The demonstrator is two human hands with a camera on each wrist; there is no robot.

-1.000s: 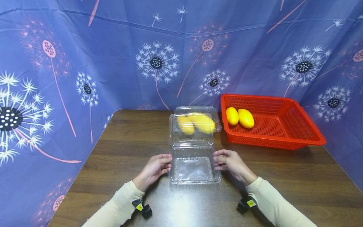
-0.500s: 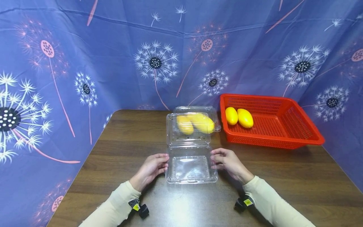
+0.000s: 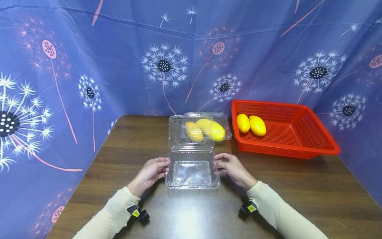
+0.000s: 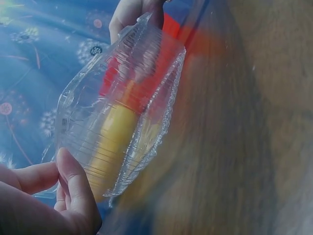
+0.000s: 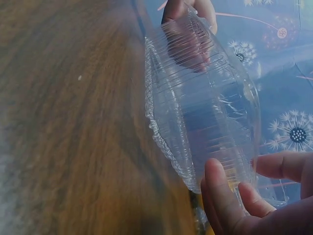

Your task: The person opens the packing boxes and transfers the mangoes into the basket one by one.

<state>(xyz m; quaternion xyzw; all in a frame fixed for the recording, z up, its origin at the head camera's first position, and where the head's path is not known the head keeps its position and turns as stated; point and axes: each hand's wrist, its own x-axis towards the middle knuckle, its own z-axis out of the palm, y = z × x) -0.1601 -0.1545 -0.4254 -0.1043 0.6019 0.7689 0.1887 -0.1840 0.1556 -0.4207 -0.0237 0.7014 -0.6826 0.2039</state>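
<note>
Both hands pinch the side edges of a clear plastic box (image 3: 192,172) whose lid (image 3: 191,132) stands unfolded away from the person. On its left edge is the left hand (image 3: 150,174); on its right edge, the right hand (image 3: 232,168). The left wrist view shows the left thumb and fingers (image 4: 73,186) at the rim of the box (image 4: 102,98). In the right wrist view, the right fingers (image 5: 220,191) grip the opposite rim of the box (image 5: 195,117). Nothing lies in the near half of the box. Yellow mangoes (image 3: 219,132) show partly through the lid.
Behind the lid, a second clear container (image 3: 227,132) holds the mangoes. At the right is a red basket (image 3: 286,149) with two yellow mangoes (image 3: 258,125) at its left end. A blue flowered cloth (image 3: 191,89) hangs behind the wooden table (image 3: 137,132).
Both hands have moved left with the box between them, and slightly away from the person. Its lid now overlaps less of the container behind.
</note>
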